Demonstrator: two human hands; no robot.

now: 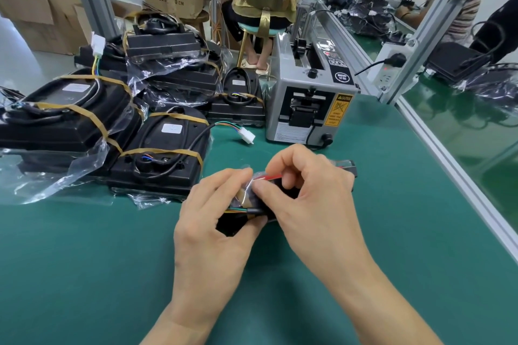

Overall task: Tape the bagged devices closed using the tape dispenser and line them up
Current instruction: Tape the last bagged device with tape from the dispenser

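Observation:
A small black and red device in a clear bag (346, 166) lies on the green table (84, 274), mostly hidden under my hands. My left hand (215, 221) grips its near end, where coloured wires stick out. My right hand (311, 187) pinches the bag's plastic over the top of the device. The grey tape dispenser (308, 98) stands just behind my hands. A pile of larger black devices in bags, bound with tan tape (157, 148), sits to the left.
A loose white connector on coloured wires (248, 136) lies between the pile and the dispenser. An aluminium frame rail (448, 154) borders the table on the right. A person sits on a stool (263, 28) behind; cardboard boxes (42, 14) stand at the back left.

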